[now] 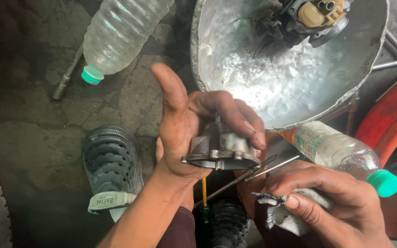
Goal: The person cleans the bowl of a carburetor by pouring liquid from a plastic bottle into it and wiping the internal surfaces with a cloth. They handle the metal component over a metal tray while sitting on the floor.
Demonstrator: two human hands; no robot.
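Sitting at the centre of the view, a small grey metal part (pixel 220 149) with a flat flange along its lower edge is held above the floor, just near of the rim of a wide, dented metal basin (pixel 299 78). The left hand (pixel 194 124) wraps it: fingers curl over the top, the palm backs its left side, and the thumb stands up free, so the grip is closed around the casting. Just right and near of it, the right hand (pixel 327 197) pinches a frayed grey rag (pixel 281 213) between thumb and fingers, pressed together on the cloth; thin metal rods (pixel 258 170) run out from under that hand towards the part's flange.

Room is tight to the right, where a clear plastic bottle with a green cap (pixel 345 156) lies against the basin and a red curved rim (pixel 391 115) closes the edge. In the far basin rests a dark engine piece (pixel 304 18). To the left the cracked concrete floor (pixel 37 115) is more open, holding a second capped bottle (pixel 116 32), a socket tool (pixel 65 78) and a black perforated sandal (pixel 111 165).
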